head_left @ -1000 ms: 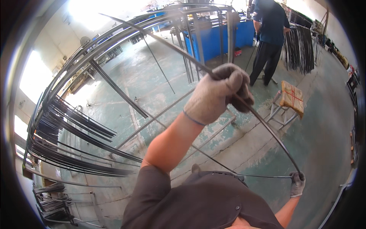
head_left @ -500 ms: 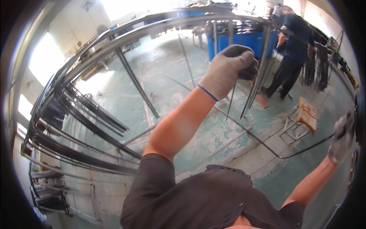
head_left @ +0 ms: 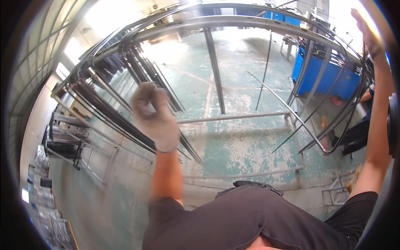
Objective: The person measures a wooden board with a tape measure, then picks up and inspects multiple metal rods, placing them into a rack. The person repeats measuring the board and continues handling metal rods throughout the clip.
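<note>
Green floor (head_left: 246,146) beneath a metal rack (head_left: 250,21): the bent rod (head_left: 271,91) slants down rightward, then curves up toward the right hand (head_left: 368,35), the nearer; left hand (head_left: 156,118) well apart; whether either's fingers are closed, cannot tell.

Wide fisheye view, downward from the head
</note>
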The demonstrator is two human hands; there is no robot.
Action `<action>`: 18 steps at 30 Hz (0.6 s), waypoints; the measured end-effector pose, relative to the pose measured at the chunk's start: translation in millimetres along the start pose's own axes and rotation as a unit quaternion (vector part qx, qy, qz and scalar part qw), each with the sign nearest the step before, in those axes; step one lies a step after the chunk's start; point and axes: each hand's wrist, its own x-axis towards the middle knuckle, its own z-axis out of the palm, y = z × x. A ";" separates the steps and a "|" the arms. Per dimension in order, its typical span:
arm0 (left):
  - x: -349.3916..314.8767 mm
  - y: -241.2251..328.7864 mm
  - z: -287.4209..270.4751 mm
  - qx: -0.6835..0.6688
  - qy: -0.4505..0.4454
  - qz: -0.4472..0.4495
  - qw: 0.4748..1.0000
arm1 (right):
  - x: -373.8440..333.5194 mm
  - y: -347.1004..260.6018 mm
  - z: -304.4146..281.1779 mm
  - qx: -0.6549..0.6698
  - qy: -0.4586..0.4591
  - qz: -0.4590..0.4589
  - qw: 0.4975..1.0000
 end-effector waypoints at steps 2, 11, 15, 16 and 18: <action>39.5 0.1 -31.7 0.071 0.068 0.000 0.995 | 38.1 -0.1 36.6 -0.017 0.006 -0.017 1.000; 104.2 -50.6 -29.8 0.007 -0.102 -0.223 0.970 | 128.1 4.4 130.5 -0.118 0.005 -0.037 0.992; 103.3 -63.0 -5.4 -0.132 -0.164 -0.307 0.928 | 116.6 -14.6 156.3 -0.150 -0.022 -0.049 0.987; 104.2 -69.8 -11.4 -0.099 -0.188 -0.299 0.930 | 113.1 -20.2 163.9 -0.156 -0.030 -0.054 0.986; 96.6 -74.1 -16.9 -0.084 -0.192 -0.303 0.930 | 103.2 -33.9 182.1 -0.159 -0.045 -0.071 0.984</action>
